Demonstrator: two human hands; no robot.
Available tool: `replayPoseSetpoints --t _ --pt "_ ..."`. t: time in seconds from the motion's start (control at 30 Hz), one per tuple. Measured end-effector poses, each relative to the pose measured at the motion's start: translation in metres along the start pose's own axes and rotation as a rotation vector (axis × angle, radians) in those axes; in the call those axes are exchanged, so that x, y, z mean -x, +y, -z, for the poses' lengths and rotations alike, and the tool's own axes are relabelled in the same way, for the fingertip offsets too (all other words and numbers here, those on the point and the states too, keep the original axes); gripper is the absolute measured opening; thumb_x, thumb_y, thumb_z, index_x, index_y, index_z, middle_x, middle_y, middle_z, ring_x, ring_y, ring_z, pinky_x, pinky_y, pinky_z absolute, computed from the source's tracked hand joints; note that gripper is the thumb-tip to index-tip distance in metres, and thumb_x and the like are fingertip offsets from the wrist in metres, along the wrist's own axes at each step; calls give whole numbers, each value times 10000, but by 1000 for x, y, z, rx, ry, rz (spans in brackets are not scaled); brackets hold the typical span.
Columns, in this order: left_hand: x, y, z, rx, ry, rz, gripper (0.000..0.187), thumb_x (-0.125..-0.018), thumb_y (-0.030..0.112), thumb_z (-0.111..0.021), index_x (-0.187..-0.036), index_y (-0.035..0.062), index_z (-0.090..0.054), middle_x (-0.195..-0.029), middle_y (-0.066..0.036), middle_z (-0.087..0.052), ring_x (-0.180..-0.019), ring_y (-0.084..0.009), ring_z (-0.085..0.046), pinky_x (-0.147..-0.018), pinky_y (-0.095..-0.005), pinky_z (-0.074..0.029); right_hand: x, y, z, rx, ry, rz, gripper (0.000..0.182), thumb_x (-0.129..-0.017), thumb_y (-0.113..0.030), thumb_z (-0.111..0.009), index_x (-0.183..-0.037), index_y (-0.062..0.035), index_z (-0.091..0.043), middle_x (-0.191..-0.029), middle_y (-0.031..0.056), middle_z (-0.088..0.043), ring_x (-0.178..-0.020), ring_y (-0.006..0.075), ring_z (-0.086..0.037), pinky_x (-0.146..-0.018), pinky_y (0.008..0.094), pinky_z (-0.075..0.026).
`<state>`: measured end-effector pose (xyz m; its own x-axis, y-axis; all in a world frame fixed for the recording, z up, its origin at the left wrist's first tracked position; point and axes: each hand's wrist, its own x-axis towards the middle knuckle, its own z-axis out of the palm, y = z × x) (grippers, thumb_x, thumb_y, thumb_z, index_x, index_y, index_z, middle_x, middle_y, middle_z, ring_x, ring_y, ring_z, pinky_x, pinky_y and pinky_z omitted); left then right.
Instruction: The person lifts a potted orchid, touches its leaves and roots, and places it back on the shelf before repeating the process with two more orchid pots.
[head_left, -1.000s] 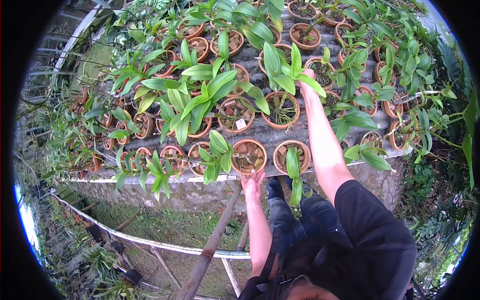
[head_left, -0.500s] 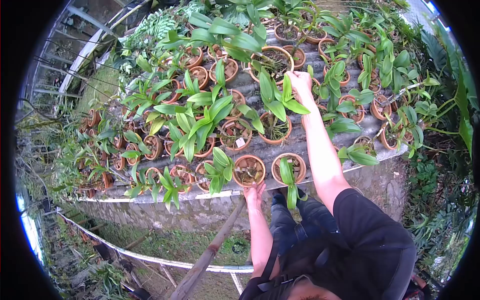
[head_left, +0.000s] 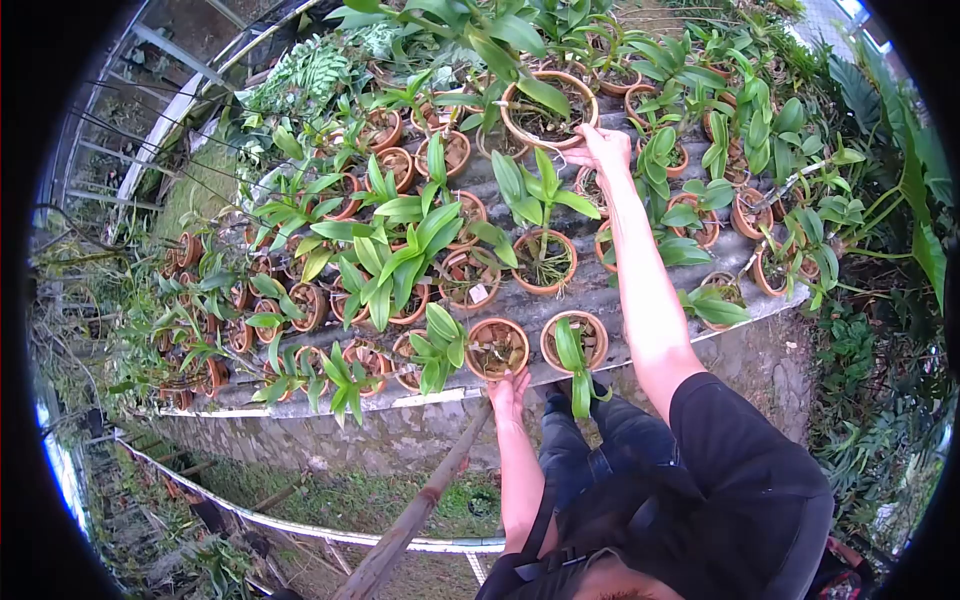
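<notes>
With my right arm stretched far over the bench, my right hand (head_left: 602,150) grips the near right rim of a large clay flowerpot (head_left: 512,122). Long green leaves rise from that pot. My left hand (head_left: 510,392) holds the near side of a smaller clay flowerpot (head_left: 497,349) at the front edge; potting chunks fill it. Right of it sits another clay pot (head_left: 601,345) with a drooping leafy plant (head_left: 572,350). Between my hands a potted orchid-like plant (head_left: 545,262) stands with its leaves up.
Several more potted plants (head_left: 408,290) crowd the corrugated grey bench top (head_left: 630,335). A wooden pole (head_left: 425,500) slants up to the bench's front edge from below. Dense foliage (head_left: 870,370) borders the right side.
My right hand has shifted the large flowerpot slightly away from me and to the right. Leaves of the plant in front of it now stand more upright. My left hand stays at its pot.
</notes>
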<state>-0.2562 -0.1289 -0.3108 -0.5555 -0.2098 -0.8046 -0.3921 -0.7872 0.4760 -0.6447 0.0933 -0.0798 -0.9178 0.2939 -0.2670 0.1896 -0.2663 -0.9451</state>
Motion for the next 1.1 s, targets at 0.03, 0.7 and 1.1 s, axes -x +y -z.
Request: replayPoseSetpoints --t 0.03,0.7,1.1 --pt "-1 1 0 -10 -4 4 399 -968 -9 -474 -1353 -34 -375 -1220 -264 -582 -1036 -433 -649 -857 -518 -600 2 -6 0 -1 0 8 284 -867 -101 -643 -990 155 -634 -854 267 -691 -682 335 -722 -592 360 -634" --pt "-29 -4 17 -14 -29 94 347 -952 32 -498 -1290 -16 -432 -1070 -232 -647 -924 -383 -687 -794 -526 -611 127 -56 61 98 -227 -9 272 -912 -123 -612 -1042 116 -627 -839 234 -701 -697 291 -727 -622 336 -633" --pt "-4 13 3 -281 144 109 701 -856 366 -683 -1330 -58 -387 -1272 -308 -452 -1052 -444 -578 -737 -509 -595 195 -65 110 21 -300 -80 235 -934 -135 -596 -1024 77 -643 -868 205 -710 -708 255 -730 -643 337 -636"
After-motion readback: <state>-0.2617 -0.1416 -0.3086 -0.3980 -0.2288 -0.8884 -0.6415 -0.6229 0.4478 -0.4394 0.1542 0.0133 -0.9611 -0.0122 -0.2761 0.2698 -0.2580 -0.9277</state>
